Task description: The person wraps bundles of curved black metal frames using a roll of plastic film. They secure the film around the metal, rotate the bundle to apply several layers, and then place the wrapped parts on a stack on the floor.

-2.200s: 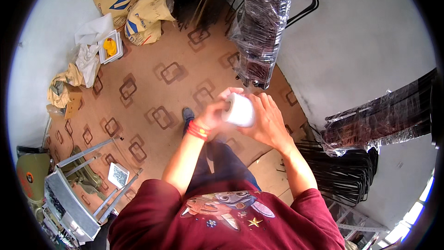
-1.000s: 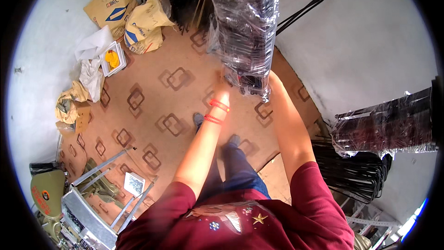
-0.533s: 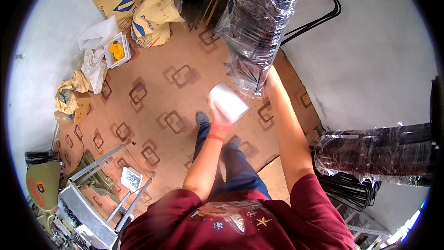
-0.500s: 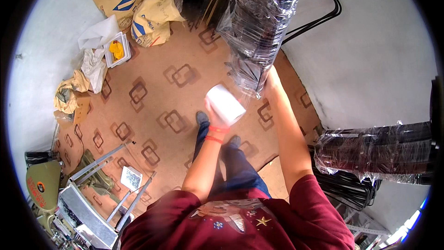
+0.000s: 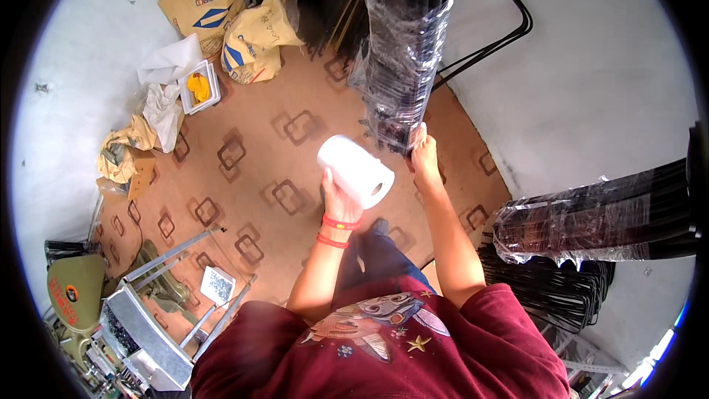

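My left hand [image 5: 341, 202] is closed around a roll of clear stretch film [image 5: 353, 170], its hollow core end facing right and toward me. A long bundle of black strips [image 5: 405, 66] stands upright ahead, its lower part wrapped in shiny film and the strips bare near the top of the view. Against the right edge of the bundle's near end, my right hand [image 5: 425, 157] has its fingers closed; the far fingertips are partly hidden. The roll is a short distance left of the bundle, and any film stretched between them is hard to see.
Another film-wrapped black bundle [image 5: 583, 225] lies at the right, above stacked black strips [image 5: 554, 292]. Bent black rods [image 5: 502, 37] lean on the wall. Paper sacks [image 5: 258, 37] and a white bin [image 5: 201, 89] line the far left. A green machine [image 5: 74, 292] and metal frame [image 5: 151, 332] stand near left.
My right hand has come out from behind the bundle to its right edge. The bundle has shifted left and shows bare strips higher up. The roll in my left hand has turned slightly.
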Available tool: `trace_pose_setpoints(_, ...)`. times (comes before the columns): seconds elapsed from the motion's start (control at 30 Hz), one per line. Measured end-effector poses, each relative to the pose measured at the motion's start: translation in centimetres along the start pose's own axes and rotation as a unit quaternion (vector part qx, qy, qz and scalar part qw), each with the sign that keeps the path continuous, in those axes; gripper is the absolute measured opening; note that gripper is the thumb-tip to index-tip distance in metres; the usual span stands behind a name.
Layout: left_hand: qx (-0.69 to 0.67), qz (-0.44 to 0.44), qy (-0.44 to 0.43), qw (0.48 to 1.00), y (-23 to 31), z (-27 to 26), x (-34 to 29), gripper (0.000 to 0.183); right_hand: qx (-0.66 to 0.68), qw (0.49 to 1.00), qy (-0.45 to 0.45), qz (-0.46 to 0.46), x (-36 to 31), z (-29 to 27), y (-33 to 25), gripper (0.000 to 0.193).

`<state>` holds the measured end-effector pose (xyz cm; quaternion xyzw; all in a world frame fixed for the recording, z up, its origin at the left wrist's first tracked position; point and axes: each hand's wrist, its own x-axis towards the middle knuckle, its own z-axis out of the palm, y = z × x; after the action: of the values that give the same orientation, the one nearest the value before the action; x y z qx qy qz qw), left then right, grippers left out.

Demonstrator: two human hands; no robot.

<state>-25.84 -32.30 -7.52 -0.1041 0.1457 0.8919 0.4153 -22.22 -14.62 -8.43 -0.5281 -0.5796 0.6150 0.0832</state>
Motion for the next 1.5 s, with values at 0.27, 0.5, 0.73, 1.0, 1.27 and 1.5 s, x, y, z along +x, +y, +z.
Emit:
trace_pose_setpoints(0.27,0.011,-0.045,-0.004,0.999,0.8,2.3,-0.8,0.067,0.127,0.974,-0.154,-0.112,6.4,-0.5,-5.7,0.046)
trace_pose_setpoints(0.5,-0.215,-0.006,-0.027,0.976,2.1,1.8,2.7,0.07,0.1,0.93,0.12,-0.332,-4.7,-1.6,-7.6,0.026)
trace_pose_setpoints(0.73,0.122,-0.065,-0.031,0.99,4.9,6.8,2.2,0.066,-0.304,0.85,0.046,-0.427,-14.4,3.7,-10.6,0.065)
trace_pose_setpoints(1.0,0.649,0.165,-0.095,0.736,10.9,6.6,4.1,0.093,-0.241,0.84,0.013,-0.486,-13.3,3.2,-14.6,0.062)
trace_pose_setpoints(1.27,0.836,0.312,-0.277,0.356,12.0,11.3,6.5,0.091,-0.316,0.808,-0.059,-0.493,-12.8,1.7,-15.8,0.055)
trace_pose_setpoints(1.5,0.731,0.171,-0.045,0.659,7.8,4.9,4.8,0.072,0.043,0.964,-0.005,-0.261,-1.3,-7.0,-19.7,0.04)
